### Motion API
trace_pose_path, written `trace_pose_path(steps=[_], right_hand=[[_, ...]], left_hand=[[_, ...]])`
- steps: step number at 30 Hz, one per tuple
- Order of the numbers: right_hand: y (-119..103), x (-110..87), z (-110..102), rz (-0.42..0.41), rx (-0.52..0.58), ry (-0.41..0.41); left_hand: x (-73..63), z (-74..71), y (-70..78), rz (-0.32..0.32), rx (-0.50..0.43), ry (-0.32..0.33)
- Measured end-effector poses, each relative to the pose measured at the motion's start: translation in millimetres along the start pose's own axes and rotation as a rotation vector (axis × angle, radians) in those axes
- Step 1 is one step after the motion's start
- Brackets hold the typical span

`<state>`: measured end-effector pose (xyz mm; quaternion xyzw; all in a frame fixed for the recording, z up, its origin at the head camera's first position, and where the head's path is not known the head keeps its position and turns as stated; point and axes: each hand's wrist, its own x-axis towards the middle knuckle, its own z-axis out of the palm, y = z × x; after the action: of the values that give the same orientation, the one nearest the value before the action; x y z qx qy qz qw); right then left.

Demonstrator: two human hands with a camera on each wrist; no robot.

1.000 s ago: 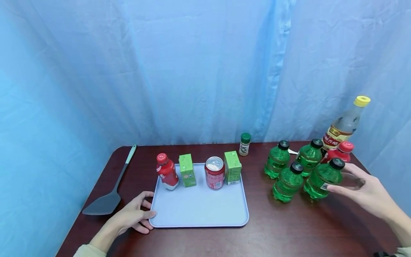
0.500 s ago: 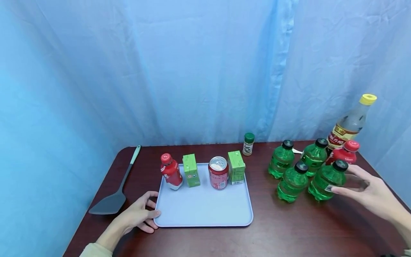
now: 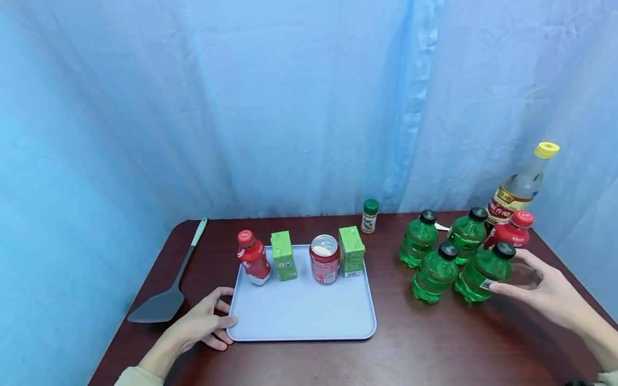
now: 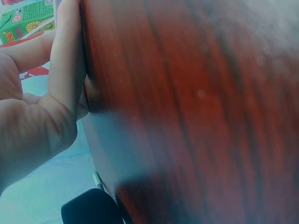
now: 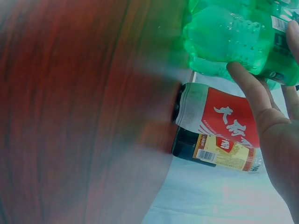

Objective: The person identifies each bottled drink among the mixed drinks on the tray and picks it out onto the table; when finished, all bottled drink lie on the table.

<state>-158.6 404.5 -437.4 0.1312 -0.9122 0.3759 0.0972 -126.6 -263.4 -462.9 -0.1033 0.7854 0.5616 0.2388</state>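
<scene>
My left hand point(image 3: 205, 321) pinches the left rim of a pale lilac tray point(image 3: 309, 316), thumb on top near the front corner. On the tray stand a red-capped drink bottle point(image 3: 253, 260), two green drink cartons point(image 3: 284, 257) and a red and pink can point(image 3: 325, 265). At the right, my right hand point(image 3: 547, 289) grips a green soda bottle point(image 3: 483, 273), thumb in front and fingers behind. Seen from the right wrist, fingers touch the side of this soda bottle point(image 5: 229, 39). Several similar green bottles point(image 3: 434, 276) stand close beside it.
A red-capped bottle point(image 3: 509, 233) and a tall yellow-capped bottle point(image 3: 519, 187) stand behind the right hand. A green-lidded shaker point(image 3: 369, 217) is at the back edge. On the left lies a grey spatula point(image 3: 161, 306). Blue curtains point(image 3: 289, 107) surround the dark wooden table point(image 3: 386, 354).
The gripped soda bottle has shifted slightly left, closer to its neighbour, along with my right hand. My left hand stays on the tray. The head view sways slightly.
</scene>
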Motion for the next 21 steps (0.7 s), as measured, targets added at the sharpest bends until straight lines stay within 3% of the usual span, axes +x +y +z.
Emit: trace_pose_path(steps=[14, 21], right_hand=[[-2.9, 0.5, 3.8, 0.0, 0.056, -0.008], [-3.3, -1.5, 1.7, -0.016, 0.025, -0.015]], left_hand=[[0.4, -1.0, -0.4, -0.012, 0.004, 0.02], [0.1, 0.2, 0.7, -0.01, 0.005, 0.013]])
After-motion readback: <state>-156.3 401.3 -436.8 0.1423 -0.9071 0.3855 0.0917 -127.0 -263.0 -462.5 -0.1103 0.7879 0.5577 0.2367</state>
